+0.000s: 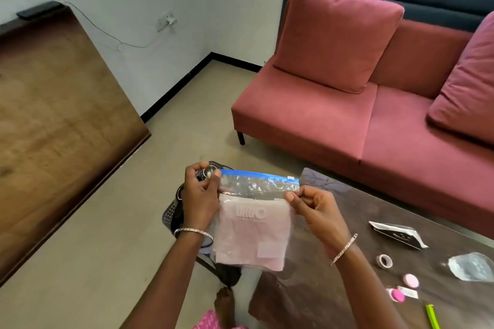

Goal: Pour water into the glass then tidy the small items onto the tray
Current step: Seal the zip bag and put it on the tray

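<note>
I hold a clear zip bag with a blue seal up in front of me; a pale pink packet sits inside it. My left hand pinches the bag's top left corner and also holds a small round metal object. My right hand pinches the top right corner. On the dark table at the lower right lie small items: a tape roll, a pink round cap, a pink and white piece, a green pen, a black and white packet and a clear crumpled plastic. No glass or tray is in view.
A red sofa with cushions stands behind the table. A large wooden surface fills the left side. A dark perforated seat stands on the beige floor under my left hand. My bare foot shows below the bag.
</note>
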Tool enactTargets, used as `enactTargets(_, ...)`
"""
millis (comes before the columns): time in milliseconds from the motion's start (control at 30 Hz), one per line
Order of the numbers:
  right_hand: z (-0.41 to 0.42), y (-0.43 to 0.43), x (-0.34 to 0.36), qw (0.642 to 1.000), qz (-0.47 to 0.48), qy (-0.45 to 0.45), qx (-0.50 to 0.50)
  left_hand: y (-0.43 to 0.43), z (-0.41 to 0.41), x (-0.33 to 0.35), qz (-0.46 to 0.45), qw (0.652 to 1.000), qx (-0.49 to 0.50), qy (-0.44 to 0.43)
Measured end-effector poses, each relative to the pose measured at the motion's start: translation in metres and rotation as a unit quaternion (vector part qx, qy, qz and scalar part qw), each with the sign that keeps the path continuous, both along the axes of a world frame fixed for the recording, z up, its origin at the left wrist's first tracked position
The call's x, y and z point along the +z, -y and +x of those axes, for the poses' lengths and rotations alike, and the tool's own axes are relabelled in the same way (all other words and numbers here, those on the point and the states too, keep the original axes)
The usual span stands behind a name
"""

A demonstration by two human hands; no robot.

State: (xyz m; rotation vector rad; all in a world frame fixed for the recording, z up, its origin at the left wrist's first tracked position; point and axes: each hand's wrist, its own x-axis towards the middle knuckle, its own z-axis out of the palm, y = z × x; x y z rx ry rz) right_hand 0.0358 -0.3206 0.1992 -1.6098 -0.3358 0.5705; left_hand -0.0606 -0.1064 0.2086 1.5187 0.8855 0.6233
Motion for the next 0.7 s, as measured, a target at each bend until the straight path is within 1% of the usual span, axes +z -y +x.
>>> enactTargets(100, -0.004, -0.033, -0.008, 0.998, -0.024, -0.002, -0.059, -0.039, 0.003, -0.011, -0.087, 0.996, -0.033, -0.017)
enactTargets(167, -0.006, -0.053, -0.015, 0.994, -0.05, 0.034, -0.086, -0.064, 0.008, -0.02, -0.12, 0.99, -0.065, -0.032)
enactTargets(267, -0.008, -0.078, -0.025, 0.992, -0.07, 0.074, -0.075, -0.09, 0.015, -0.037, -0.146, 0.98, -0.116, -0.066)
enactTargets(400, -0.006, -0.104, -0.041, 0.989, -0.115, 0.051, -0.075, -0.128, 0.026, -0.055, -0.184, 0.961, -0.186, -0.088)
enactTargets(467, -0.002, -0.114, -0.051, 0.986, -0.142, 0.039, -0.081, -0.146, 0.032, -0.064, -0.177, 0.949, -0.24, -0.102)
enactTargets(533, 0.004, -0.124, -0.062, 0.983, -0.155, 0.028, -0.093, -0.158, 0.043, -0.073, -0.148, 0.943, -0.274, -0.116)
enactTargets(600, 0.014, -0.136, -0.072, 0.98, -0.169, 0.025, -0.105, -0.17, 0.059, -0.083, -0.117, 0.945, -0.28, -0.12)
enactTargets(700, 0.035, -0.157, -0.088, 0.969, -0.219, 0.044, -0.105, -0.195, 0.086, -0.099, -0.058, 0.949, -0.281, -0.128)
